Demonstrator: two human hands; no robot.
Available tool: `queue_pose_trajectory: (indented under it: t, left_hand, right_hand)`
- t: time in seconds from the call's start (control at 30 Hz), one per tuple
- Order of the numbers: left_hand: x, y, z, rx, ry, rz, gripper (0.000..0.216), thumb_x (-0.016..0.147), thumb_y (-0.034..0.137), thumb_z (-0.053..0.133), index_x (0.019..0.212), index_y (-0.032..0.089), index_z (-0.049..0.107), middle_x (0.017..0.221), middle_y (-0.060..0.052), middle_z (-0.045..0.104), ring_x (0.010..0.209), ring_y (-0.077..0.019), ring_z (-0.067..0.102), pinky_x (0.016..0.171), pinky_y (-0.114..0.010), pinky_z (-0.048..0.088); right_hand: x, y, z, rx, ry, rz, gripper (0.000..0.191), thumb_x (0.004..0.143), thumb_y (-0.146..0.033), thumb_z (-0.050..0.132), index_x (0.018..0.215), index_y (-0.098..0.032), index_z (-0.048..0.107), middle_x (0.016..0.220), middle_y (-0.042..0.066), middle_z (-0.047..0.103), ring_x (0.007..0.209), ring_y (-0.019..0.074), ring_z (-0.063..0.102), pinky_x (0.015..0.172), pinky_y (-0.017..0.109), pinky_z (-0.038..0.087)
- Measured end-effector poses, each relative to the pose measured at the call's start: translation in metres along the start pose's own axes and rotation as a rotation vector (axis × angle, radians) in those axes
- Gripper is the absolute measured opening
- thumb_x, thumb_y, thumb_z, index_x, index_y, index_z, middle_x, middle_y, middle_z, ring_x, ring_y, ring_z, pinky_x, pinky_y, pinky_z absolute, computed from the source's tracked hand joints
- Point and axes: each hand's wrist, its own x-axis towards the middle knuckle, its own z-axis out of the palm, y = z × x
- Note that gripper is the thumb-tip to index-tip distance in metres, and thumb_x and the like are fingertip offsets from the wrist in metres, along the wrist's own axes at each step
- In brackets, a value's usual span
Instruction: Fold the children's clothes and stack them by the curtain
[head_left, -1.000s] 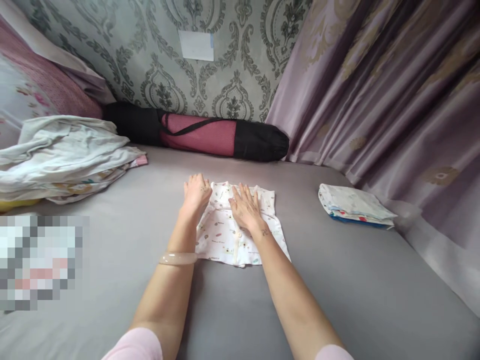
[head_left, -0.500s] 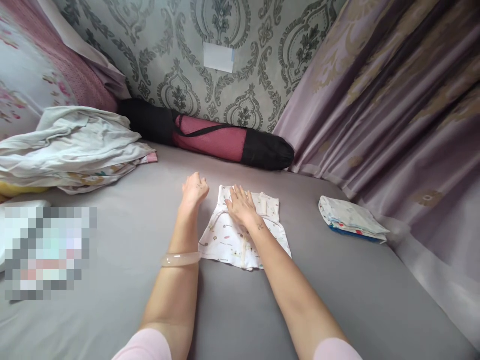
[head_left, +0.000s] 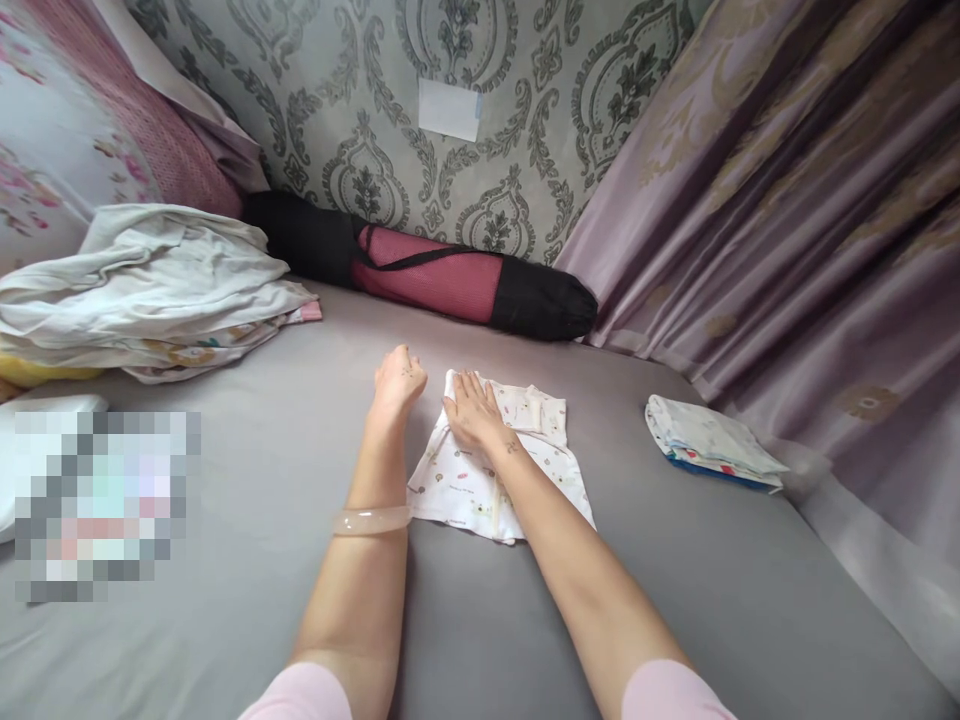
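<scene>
A small white baby top (head_left: pixel 457 490) with a tiny printed pattern lies flat on the grey sheet, its upper part folded over. Flat on its upper left part rests my right hand (head_left: pixel 475 410), palm down with the fingers stretched out. Just left of the cloth, and apart from it, my left hand (head_left: pixel 400 380) is closed in a fist over the sheet. Its curled fingers are partly hidden from me, and nothing sticks out of them. A pale bangle (head_left: pixel 371 521) circles my left forearm.
A black and pink long bag (head_left: pixel 431 280) lies along the patterned wall. Crumpled pale cloth (head_left: pixel 157 285) is heaped at left, near a blurred-out item (head_left: pixel 112 510). At right lies a folded cloth stack (head_left: pixel 712 440) beside the purple curtain (head_left: pixel 750 220).
My right hand has slid slightly left over the top's upper part, towards its left edge. My left hand stays closed beside it. The whole view has shifted a little.
</scene>
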Motion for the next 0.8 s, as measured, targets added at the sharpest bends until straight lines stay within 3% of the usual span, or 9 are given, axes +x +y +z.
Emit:
queue_pose_trajectory:
  t: [0.3, 0.5, 0.63, 0.8]
  left_hand:
    - [0.005, -0.005, 0.008, 0.028, 0.002, -0.022, 0.051, 0.094, 0.024, 0.034, 0.140, 0.007, 0.047, 0.138, -0.017, 0.056, 0.130, -0.0256, 0.051, 0.109, -0.034, 0.039]
    - [0.008, -0.008, 0.015, -0.008, -0.009, 0.023, 0.046, 0.093, 0.026, 0.038, 0.133, 0.011, 0.054, 0.131, -0.017, 0.062, 0.123, -0.0256, 0.058, 0.103, -0.035, 0.044]
    - [0.006, -0.005, 0.013, -0.004, -0.083, -0.005, 0.041, 0.091, 0.032, 0.044, 0.124, 0.013, 0.060, 0.119, -0.016, 0.069, 0.109, -0.0255, 0.065, 0.094, -0.035, 0.049]
    - [0.004, -0.001, 0.015, -0.023, -0.231, 0.040, 0.035, 0.085, 0.036, 0.051, 0.110, 0.016, 0.066, 0.096, -0.011, 0.074, 0.087, -0.0220, 0.069, 0.075, -0.030, 0.051]
  right_hand:
    - [0.012, -0.015, 0.019, 0.035, 0.015, -0.026, 0.069, 0.099, -0.043, 0.018, 0.154, -0.001, 0.018, 0.162, 0.013, 0.013, 0.150, 0.0217, 0.009, 0.121, 0.040, 0.002]
    - [0.009, -0.007, 0.005, 0.219, -0.019, -0.053, 0.066, 0.100, -0.043, 0.020, 0.154, -0.005, 0.020, 0.163, 0.011, 0.015, 0.150, 0.0185, 0.009, 0.121, 0.037, 0.005]
    - [-0.014, 0.018, -0.014, 0.430, 0.116, -0.038, 0.059, 0.099, -0.039, 0.028, 0.152, -0.012, 0.029, 0.159, 0.009, 0.029, 0.146, 0.0142, 0.024, 0.118, 0.028, 0.021]
    - [-0.074, 0.085, -0.024, 0.511, 0.332, 0.135, 0.043, 0.092, -0.023, 0.046, 0.134, -0.017, 0.054, 0.130, 0.010, 0.063, 0.120, 0.0180, 0.059, 0.103, 0.030, 0.043]
